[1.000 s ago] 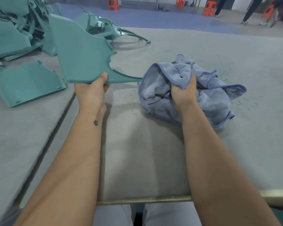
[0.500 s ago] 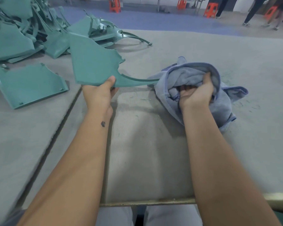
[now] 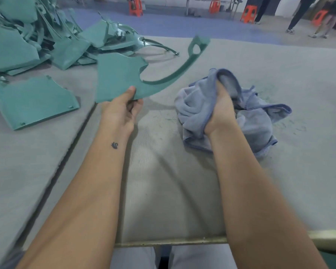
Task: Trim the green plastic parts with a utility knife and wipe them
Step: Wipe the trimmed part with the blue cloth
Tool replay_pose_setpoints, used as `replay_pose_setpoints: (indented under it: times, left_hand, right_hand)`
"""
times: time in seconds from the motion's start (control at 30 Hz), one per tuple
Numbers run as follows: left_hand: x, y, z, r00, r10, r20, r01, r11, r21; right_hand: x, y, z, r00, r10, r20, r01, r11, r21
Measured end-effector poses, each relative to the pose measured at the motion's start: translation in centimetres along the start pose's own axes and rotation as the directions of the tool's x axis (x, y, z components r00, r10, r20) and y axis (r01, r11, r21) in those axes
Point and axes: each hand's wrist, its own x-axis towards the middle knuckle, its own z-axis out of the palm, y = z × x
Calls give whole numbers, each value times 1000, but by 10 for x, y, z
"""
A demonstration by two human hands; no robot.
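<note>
Already the wiping step seems near, many parts remaining: beyond a big heap of green plastic parts, the left hand pinches one flat green panel above the grey surface, the right hand clutches the crumpled blue cloth, no knife visible.

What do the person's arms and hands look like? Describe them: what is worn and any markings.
Both forearms are bare to the bottom of the frame, with no sleeves, gloves, watch or rings visible. The left hand has a small dark mark on the forearm just below its wrist. The right hand shows no markings.
</note>
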Motion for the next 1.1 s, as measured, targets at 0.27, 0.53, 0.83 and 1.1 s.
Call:
replay_pose_setpoints:
  times: [0.27,0.53,0.83,1.1]
  left_hand:
    - [-1,-20,6,986,166,-14,-123,778,616]
    - [-16,-19,1,837,128,532,-541,47,840]
    - [-9,-9,-7,842,-214,496,-540,-326,776]
    - [-2,-16,-7,839,409,359,-431,95,897]
  right_hand:
    - [-10,32,34,992,97,84,-94,995,-35]
    - [-9,27,29,997,63,35,-65,997,53]
    - [-1,17,25,992,69,-106,-46,977,210]
    - [-4,13,20,980,32,-195,21,964,264]
